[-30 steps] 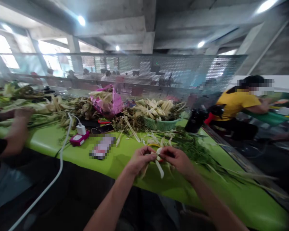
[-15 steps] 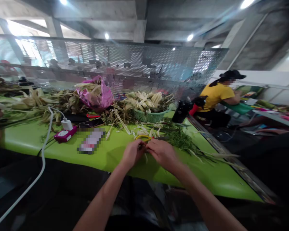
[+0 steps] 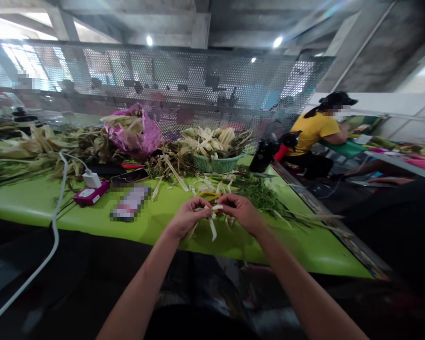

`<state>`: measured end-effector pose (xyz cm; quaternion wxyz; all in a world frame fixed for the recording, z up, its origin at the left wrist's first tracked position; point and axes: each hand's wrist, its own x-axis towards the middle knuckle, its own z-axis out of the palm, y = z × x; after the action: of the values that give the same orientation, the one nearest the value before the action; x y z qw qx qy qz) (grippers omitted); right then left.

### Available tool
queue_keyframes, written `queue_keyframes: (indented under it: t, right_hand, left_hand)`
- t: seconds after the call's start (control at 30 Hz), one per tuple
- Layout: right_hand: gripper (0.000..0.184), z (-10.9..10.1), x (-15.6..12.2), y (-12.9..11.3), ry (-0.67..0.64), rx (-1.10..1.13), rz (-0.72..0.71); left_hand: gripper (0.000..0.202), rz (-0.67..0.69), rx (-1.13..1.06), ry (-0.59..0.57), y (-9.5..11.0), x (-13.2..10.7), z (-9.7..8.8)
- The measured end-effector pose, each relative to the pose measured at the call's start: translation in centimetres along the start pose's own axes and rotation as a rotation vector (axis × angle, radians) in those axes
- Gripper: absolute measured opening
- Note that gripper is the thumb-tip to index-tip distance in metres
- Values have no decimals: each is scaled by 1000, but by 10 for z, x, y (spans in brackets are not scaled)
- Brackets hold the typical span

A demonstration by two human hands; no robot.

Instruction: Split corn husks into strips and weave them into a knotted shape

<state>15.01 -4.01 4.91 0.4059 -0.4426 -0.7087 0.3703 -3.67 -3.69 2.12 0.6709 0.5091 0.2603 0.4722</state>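
Pale husk strip [image 3: 213, 230] in left hand [image 3: 188, 215] and right hand [image 3: 241, 213]

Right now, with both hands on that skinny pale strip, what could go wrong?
The pale strip looks thin and is pinched between the left hand and right hand, so it might tear or slip.

The white cable runs down past the front edge of the table; a bump could tug the white charger.

The green basket is heaped above its rim, so a knock might spill some pieces.
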Motion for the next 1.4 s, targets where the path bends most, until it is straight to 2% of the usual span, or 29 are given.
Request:
queue_keyframes:
  t: [0.1,0.23,0.37,0.5,0.7,0.83,0.97,1.07,1.13,1.23,1.4]
  right_hand:
    - [18,10,-6,-1,54,-66,-64]
    - [18,16,-16,-7,121,-477,-251]
    - [22,18,-21,-18,84,-970,-368]
    - [19,22,-20,-24,40,-1188,-437]
    - [18,17,-18,-19,-25,-1110,-449]
    - [17,2,-14,-18,9,-859,-365]
    - [12,-6,-6,-12,22,-493,-232]
    - [13,-2,-3,-3,68,-244,-114]
    - [14,3,-4,1,79,-178,-95]
    - [11,12,-10,2,99,-291,-181]
    - [18,20,-20,-11,147,-844,-366]
  left_hand:
    - [32,1,-75,88,0,3,0]
    - [32,19,-69,183,-7,10,-4]
    - [24,55,128,246,-14,15,-7]
    - [12,144,448,272,-18,14,-6]
    - [9,335,786,223,-23,8,-1]
    - [12,358,856,67,-19,5,3]
    - [11,213,591,-39,-13,3,3]
    - [17,129,306,-7,-10,2,0]
    - [22,106,161,50,-10,3,-2]
    - [27,84,78,121,-10,6,-3]
    - [22,114,222,234,-12,11,-5]
